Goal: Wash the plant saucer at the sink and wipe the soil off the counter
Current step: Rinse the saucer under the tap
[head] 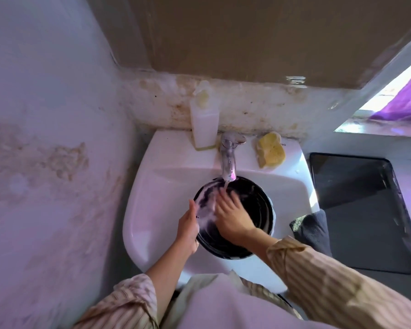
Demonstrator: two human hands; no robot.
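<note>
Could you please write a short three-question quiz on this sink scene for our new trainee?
1. True or false: water is running from the tap onto the saucer.
2. Which hand rubs the inside of the saucer? A) left hand B) right hand C) neither
3. Fill in: the yellow sponge lies on the sink rim, to the ____ of the tap.

Key
1. True: a stream falls from the spout into the sudsy saucer.
2. B: the right palm lies flat inside, while the left hand steadies the rim.
3. Right; the bottle stands to the left.
</note>
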